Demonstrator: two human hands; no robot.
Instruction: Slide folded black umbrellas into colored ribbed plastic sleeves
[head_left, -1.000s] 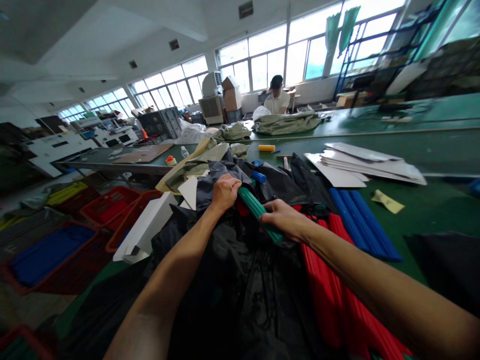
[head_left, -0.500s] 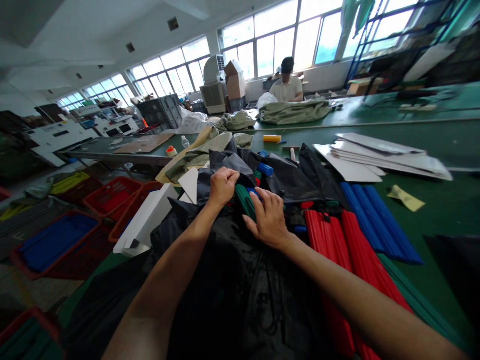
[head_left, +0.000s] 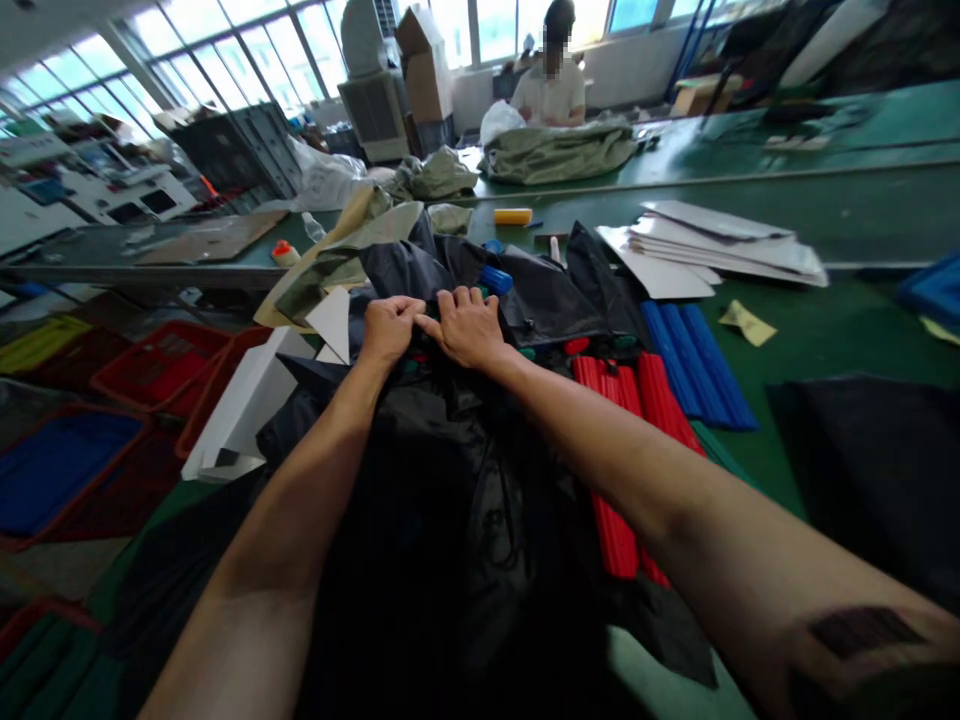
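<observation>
A black fabric bag (head_left: 420, 440) with a drawstring lies spread over the table in front of me. My left hand (head_left: 390, 328) is closed in a pinch on the bag's upper edge. Close beside it, my right hand (head_left: 470, 328) has its fingers bent over the same edge, their tips hidden, and its thumb reaches toward the left hand. Small bits of green and red show around the hands. A blue roll end (head_left: 495, 280) pokes out just beyond the right hand. Red ribbed bundles (head_left: 611, 480) lie partly under my right forearm.
Blue ribbed strips (head_left: 697, 365), a stack of white boards (head_left: 720, 245) and a yellow paper scrap (head_left: 748, 323) lie to the right. A white box (head_left: 236, 405) stands at left, above red crates (head_left: 161, 365) on the floor. A person (head_left: 551, 90) sits across the table.
My right hand has moved left, close to the left hand. The green bundle seen under it before is now mostly hidden. The view has tilted down and shifted right.
</observation>
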